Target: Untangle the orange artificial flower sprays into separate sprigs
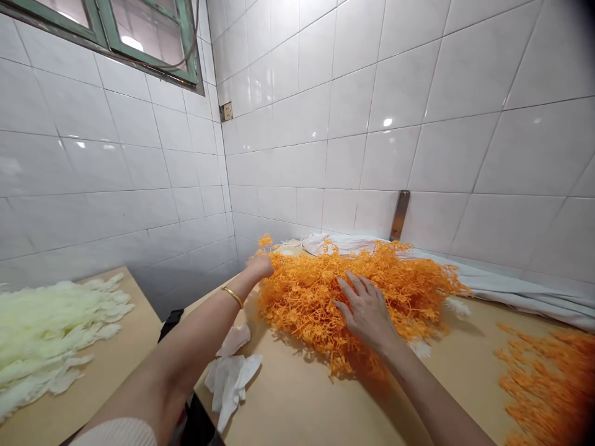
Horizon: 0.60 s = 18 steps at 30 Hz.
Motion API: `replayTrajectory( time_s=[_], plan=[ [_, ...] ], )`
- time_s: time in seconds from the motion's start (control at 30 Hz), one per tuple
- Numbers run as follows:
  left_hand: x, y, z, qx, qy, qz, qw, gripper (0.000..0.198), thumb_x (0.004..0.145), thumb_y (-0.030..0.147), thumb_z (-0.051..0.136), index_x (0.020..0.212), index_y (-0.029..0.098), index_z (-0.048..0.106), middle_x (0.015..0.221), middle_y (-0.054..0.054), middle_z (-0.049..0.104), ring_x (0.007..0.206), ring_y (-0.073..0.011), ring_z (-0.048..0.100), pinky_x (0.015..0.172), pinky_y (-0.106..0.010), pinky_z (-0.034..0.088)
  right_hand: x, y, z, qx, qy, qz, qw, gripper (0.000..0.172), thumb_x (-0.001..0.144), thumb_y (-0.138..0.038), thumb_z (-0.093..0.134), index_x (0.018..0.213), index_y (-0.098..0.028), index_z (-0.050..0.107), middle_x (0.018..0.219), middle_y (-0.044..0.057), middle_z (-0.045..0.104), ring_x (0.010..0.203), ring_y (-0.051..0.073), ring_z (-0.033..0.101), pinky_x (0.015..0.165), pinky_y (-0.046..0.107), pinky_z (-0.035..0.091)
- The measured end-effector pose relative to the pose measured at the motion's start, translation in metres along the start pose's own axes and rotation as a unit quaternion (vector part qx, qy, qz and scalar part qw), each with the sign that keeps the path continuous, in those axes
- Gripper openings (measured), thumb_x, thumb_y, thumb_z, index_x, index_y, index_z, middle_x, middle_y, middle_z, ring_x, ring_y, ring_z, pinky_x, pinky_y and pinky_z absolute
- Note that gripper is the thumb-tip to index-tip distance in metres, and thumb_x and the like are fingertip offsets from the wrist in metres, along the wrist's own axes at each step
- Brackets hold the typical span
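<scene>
Orange sprigs [372, 279], axis prob. L-R; L hand [260, 266], R hand [367, 311] atop.

The heap of plastic sprigs [372, 285] is bright orange throughout, and a second heap [548, 378] at the right edge shows the same orange. The pile of petals [46, 334] on the left is pale yellowish white; the loose petals [232, 371] are plain white. The counter [302, 402] is light tan, unpatterned. The wall tiles [418, 93] are glossy white in a grey-lined grid, the window frame [153, 56] green, the cloth [511, 288] white, and the bangle [232, 296] by the left hand [260, 265] gold.
</scene>
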<state>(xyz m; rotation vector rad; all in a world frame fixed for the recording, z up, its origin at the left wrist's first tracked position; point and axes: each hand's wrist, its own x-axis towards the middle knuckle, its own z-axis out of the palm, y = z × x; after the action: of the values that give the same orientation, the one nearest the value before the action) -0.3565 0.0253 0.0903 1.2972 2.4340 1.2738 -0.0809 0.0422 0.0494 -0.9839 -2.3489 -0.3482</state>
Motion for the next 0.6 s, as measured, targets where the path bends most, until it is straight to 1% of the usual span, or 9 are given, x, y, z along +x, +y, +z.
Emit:
replayTrajectory(
  time_s=[0.07, 0.13, 0.2, 0.27, 0.37, 0.47, 0.53, 0.6],
  plan=[
    [-0.006, 0.01, -0.006, 0.05, -0.041, 0.026, 0.998, 0.019, 0.045, 0.008, 0.064, 0.049, 0.018, 0.048, 0.063, -0.008, 0.056, 0.086, -0.0306, 0.053, 0.074, -0.039, 0.039, -0.008, 0.005, -0.002, 0.002, 0.011, 0.001, 1.0, 0.039, 0.082, -0.032, 0.038, 0.119, -0.02, 0.047, 0.133, 0.009, 0.034, 0.116, 0.027, 0.032, 0.091, 0.041, 0.028],
    [-0.017, 0.02, -0.009, 0.081, -0.09, 0.069, 0.99, 0.015, 0.047, 0.01, 0.063, 0.047, 0.018, 0.05, 0.061, -0.005, 0.056, 0.083, -0.0265, 0.053, 0.073, -0.035, 0.04, -0.014, 0.005, -0.008, 0.008, 0.032, 0.012, 0.999, 0.039, 0.083, -0.03, 0.036, 0.117, -0.018, 0.048, 0.132, 0.011, 0.033, 0.115, 0.026, 0.033, 0.091, 0.04, 0.029],
    [-0.031, 0.026, -0.008, 0.097, -0.127, 0.11, 0.981, 0.011, 0.047, 0.014, 0.063, 0.05, 0.018, 0.053, 0.063, -0.003, 0.058, 0.079, -0.0227, 0.054, 0.072, -0.03, 0.04, -0.017, -0.001, -0.016, 0.019, 0.053, 0.01, 0.998, 0.039, 0.084, -0.031, 0.035, 0.117, -0.017, 0.049, 0.131, 0.012, 0.034, 0.115, 0.026, 0.033, 0.092, 0.04, 0.029],
    [-0.043, 0.028, -0.004, 0.11, -0.141, 0.136, 0.975, 0.011, 0.047, 0.013, 0.063, 0.053, 0.019, 0.056, 0.068, -0.003, 0.06, 0.08, -0.0214, 0.053, 0.071, -0.028, 0.04, -0.018, -0.012, -0.022, 0.031, 0.057, -0.014, 0.998, 0.041, 0.084, -0.035, 0.035, 0.119, -0.018, 0.047, 0.133, 0.012, 0.033, 0.118, 0.026, 0.031, 0.094, 0.04, 0.026],
    [-0.055, 0.025, 0.005, 0.124, -0.13, 0.154, 0.972, 0.013, 0.048, 0.008, 0.059, 0.053, 0.019, 0.055, 0.071, -0.004, 0.059, 0.081, -0.0213, 0.053, 0.071, -0.028, 0.039, -0.017, -0.032, -0.022, 0.044, 0.026, -0.061, 0.997, 0.046, 0.082, -0.041, 0.037, 0.124, -0.022, 0.042, 0.138, 0.009, 0.026, 0.122, 0.028, 0.024, 0.097, 0.044, 0.02],
    [-0.057, 0.024, 0.012, 0.122, -0.104, 0.164, 0.973, 0.013, 0.051, 0.006, 0.055, 0.05, 0.018, 0.05, 0.063, -0.003, 0.055, 0.076, -0.0197, 0.053, 0.07, -0.028, 0.039, -0.013, -0.048, -0.008, 0.055, -0.032, -0.093, 0.994, 0.055, 0.079, -0.048, 0.039, 0.13, -0.028, 0.033, 0.141, 0.006, 0.021, 0.126, 0.03, 0.015, 0.097, 0.05, 0.014],
    [-0.053, 0.025, 0.011, 0.109, -0.08, 0.166, 0.977, 0.012, 0.055, 0.007, 0.052, 0.052, 0.019, 0.05, 0.061, -0.002, 0.053, 0.071, -0.0175, 0.052, 0.068, -0.028, 0.038, -0.012, -0.052, 0.003, 0.058, -0.076, -0.098, 0.991, 0.059, 0.077, -0.051, 0.04, 0.131, -0.03, 0.028, 0.141, 0.005, 0.021, 0.127, 0.032, 0.012, 0.096, 0.054, 0.011],
    [-0.046, 0.025, 0.005, 0.09, -0.049, 0.157, 0.982, 0.011, 0.059, 0.008, 0.049, 0.057, 0.019, 0.05, 0.06, 0.0, 0.052, 0.067, -0.0149, 0.051, 0.065, -0.026, 0.039, -0.013, -0.052, 0.011, 0.056, -0.11, -0.085, 0.989, 0.058, 0.077, -0.05, 0.041, 0.131, -0.032, 0.029, 0.14, 0.004, 0.024, 0.126, 0.034, 0.012, 0.095, 0.057, 0.01]
  ],
)
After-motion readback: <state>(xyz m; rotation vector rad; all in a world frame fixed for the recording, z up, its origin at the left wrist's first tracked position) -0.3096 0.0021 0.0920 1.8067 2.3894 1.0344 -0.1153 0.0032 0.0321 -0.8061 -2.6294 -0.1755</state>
